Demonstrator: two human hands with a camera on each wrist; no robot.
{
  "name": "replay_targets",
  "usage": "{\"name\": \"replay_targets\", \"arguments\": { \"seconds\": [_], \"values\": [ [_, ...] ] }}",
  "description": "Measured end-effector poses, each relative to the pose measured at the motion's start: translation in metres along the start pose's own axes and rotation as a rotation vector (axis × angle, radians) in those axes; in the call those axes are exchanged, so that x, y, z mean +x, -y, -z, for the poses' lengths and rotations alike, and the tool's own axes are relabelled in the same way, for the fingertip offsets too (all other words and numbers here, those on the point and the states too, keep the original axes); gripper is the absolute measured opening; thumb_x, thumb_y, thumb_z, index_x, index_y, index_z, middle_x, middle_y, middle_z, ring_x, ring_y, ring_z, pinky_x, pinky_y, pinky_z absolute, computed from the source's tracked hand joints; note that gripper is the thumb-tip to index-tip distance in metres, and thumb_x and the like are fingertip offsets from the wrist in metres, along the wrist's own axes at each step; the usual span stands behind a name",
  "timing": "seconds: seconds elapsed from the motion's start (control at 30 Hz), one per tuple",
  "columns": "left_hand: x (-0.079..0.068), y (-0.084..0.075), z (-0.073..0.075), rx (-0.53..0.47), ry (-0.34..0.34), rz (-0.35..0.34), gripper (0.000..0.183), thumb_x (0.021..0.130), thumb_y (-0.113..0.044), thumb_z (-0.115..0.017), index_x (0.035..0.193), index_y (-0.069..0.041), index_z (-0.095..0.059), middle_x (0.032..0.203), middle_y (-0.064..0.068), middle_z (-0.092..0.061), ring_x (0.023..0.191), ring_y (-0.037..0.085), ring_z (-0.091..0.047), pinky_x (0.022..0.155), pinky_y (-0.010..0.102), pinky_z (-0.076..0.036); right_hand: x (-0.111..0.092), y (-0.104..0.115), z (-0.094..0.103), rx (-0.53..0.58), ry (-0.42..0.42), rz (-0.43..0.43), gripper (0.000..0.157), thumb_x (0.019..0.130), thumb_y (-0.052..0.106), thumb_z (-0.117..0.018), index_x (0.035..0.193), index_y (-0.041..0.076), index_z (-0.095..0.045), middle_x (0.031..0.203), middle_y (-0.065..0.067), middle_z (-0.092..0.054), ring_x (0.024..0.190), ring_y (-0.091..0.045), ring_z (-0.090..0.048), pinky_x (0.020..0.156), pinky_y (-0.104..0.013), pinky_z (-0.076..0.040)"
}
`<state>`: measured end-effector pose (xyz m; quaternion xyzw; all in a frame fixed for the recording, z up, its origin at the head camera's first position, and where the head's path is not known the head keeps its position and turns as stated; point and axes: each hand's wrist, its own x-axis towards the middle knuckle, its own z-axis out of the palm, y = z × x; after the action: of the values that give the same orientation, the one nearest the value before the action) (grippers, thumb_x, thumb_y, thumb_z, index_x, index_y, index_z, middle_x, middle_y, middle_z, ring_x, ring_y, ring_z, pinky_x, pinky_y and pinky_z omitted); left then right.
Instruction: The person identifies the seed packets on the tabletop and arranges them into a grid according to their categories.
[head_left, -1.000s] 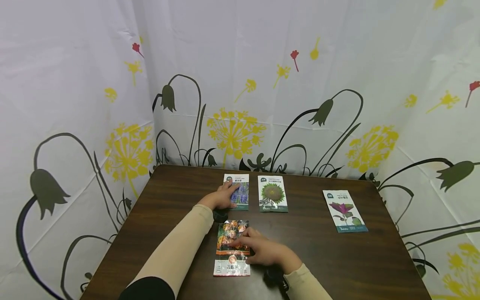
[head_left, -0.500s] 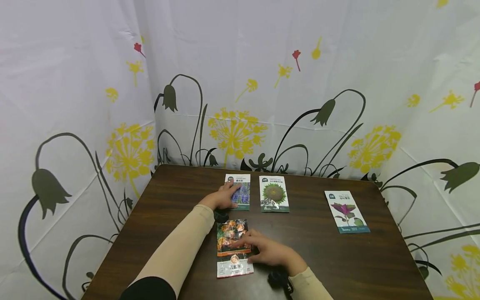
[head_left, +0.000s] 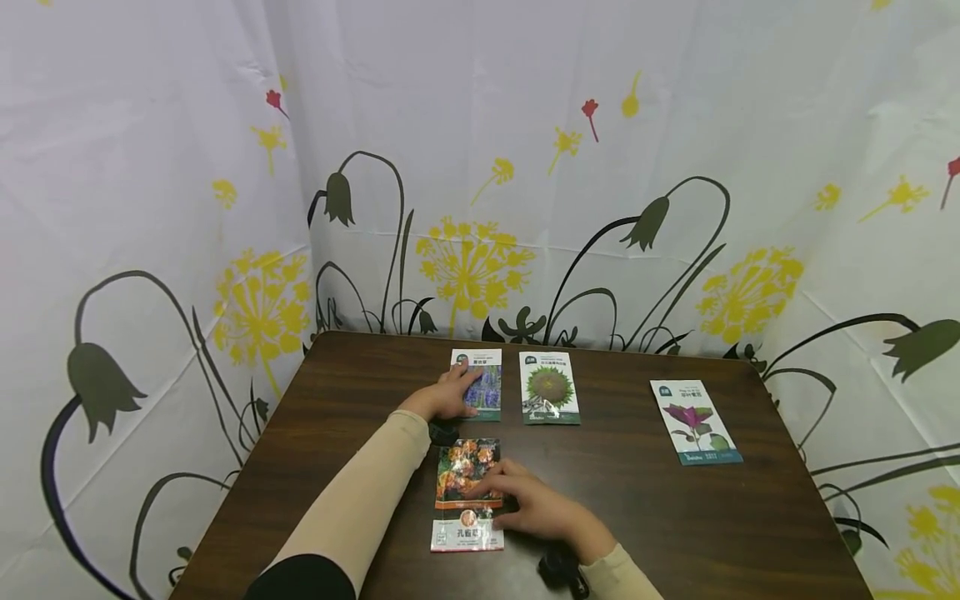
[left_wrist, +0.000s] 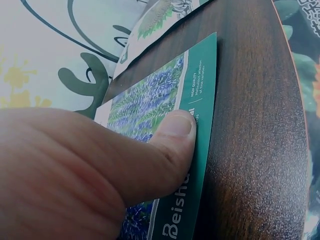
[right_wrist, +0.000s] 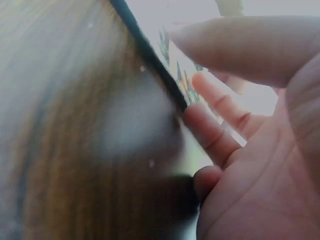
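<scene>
My left hand rests on a seed packet with purple-blue spiky flowers near the table's back edge. In the left wrist view its thumb lies flat across the packet's green lower band. Closer to me lies a seed packet with orange flowers and a white lower part. My right hand comes in from the right, its fingers loosely bent and touching that packet's picture. The right wrist view shows the thumb apart from the other fingers, beside the packet's edge.
A seed packet with a round green-edged flower head lies right of the purple-blue one. Farther right is a slightly turned packet with a magenta flower. All lie flat on the dark wooden table. A flower-printed curtain hangs behind.
The orange-flower packet shifts and turns slightly under the right hand. The left hand keeps its place on the purple-blue packet.
</scene>
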<state>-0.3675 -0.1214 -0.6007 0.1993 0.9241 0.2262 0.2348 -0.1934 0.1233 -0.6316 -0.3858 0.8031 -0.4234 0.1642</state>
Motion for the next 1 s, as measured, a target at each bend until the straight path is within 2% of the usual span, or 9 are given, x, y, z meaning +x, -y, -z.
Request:
{"name": "replay_targets", "arguments": {
  "seconds": [0.17, 0.33, 0.57, 0.7, 0.9, 1.0],
  "values": [
    [0.001, 0.002, 0.0, -0.008, 0.004, 0.002, 0.09, 0.104, -0.026, -0.078, 0.176, -0.02, -0.024, 0.184, 0.02, 0.002, 0.169, 0.05, -0.009, 0.132, 0.068, -0.025, -0.005, -0.002, 0.0, 0.025, -0.035, 0.002, 0.053, 0.098, 0.009, -0.081, 0.146, 0.029, -0.07, 0.137, 0.006, -0.057, 0.125, -0.016, -0.053, 0.106, -0.032, -0.048],
    [0.001, 0.002, 0.0, -0.003, 0.008, 0.004, 0.09, 0.104, -0.028, -0.077, 0.177, -0.021, -0.023, 0.185, 0.019, 0.003, 0.169, 0.049, -0.009, 0.133, 0.067, -0.025, -0.012, 0.0, 0.005, -0.026, -0.09, 0.002, 0.046, 0.099, 0.009, -0.081, 0.141, 0.026, -0.072, 0.133, 0.004, -0.059, 0.123, -0.013, -0.05, 0.105, -0.033, -0.046],
    [0.001, 0.003, -0.001, -0.009, 0.011, 0.001, 0.09, 0.104, -0.027, -0.077, 0.176, -0.021, -0.023, 0.184, 0.019, 0.003, 0.169, 0.049, -0.009, 0.132, 0.067, -0.025, -0.021, -0.009, 0.01, -0.184, -0.295, 0.089, 0.038, 0.093, 0.005, -0.085, 0.127, 0.021, -0.078, 0.122, 0.004, -0.065, 0.11, -0.011, -0.052, 0.095, -0.031, -0.046],
    [0.002, 0.004, -0.001, -0.012, 0.012, -0.001, 0.091, 0.104, -0.026, -0.077, 0.176, -0.021, -0.023, 0.184, 0.019, 0.003, 0.169, 0.049, -0.008, 0.133, 0.067, -0.024, -0.026, -0.008, 0.018, -0.23, -0.381, 0.063, 0.034, 0.092, 0.003, -0.085, 0.122, 0.018, -0.08, 0.114, 0.0, -0.067, 0.102, -0.01, -0.05, 0.09, -0.031, -0.044],
    [0.003, 0.005, -0.001, -0.014, 0.009, -0.003, 0.091, 0.103, -0.025, -0.078, 0.176, -0.02, -0.024, 0.184, 0.02, 0.004, 0.168, 0.05, -0.008, 0.133, 0.066, -0.024, -0.03, -0.01, 0.03, -0.256, -0.437, 0.002, 0.031, 0.094, 0.006, -0.085, 0.119, 0.022, -0.081, 0.111, -0.004, -0.067, 0.099, -0.008, -0.047, 0.089, -0.033, -0.04],
    [0.002, 0.004, -0.001, -0.015, 0.018, 0.0, 0.091, 0.104, -0.025, -0.077, 0.177, -0.02, -0.022, 0.184, 0.019, 0.005, 0.169, 0.05, -0.007, 0.133, 0.066, -0.024, -0.034, -0.014, 0.033, -0.293, -0.466, -0.012, 0.031, 0.093, 0.007, -0.086, 0.118, 0.024, -0.081, 0.111, -0.001, -0.067, 0.098, -0.007, -0.047, 0.088, -0.033, -0.037]
  ]
}}
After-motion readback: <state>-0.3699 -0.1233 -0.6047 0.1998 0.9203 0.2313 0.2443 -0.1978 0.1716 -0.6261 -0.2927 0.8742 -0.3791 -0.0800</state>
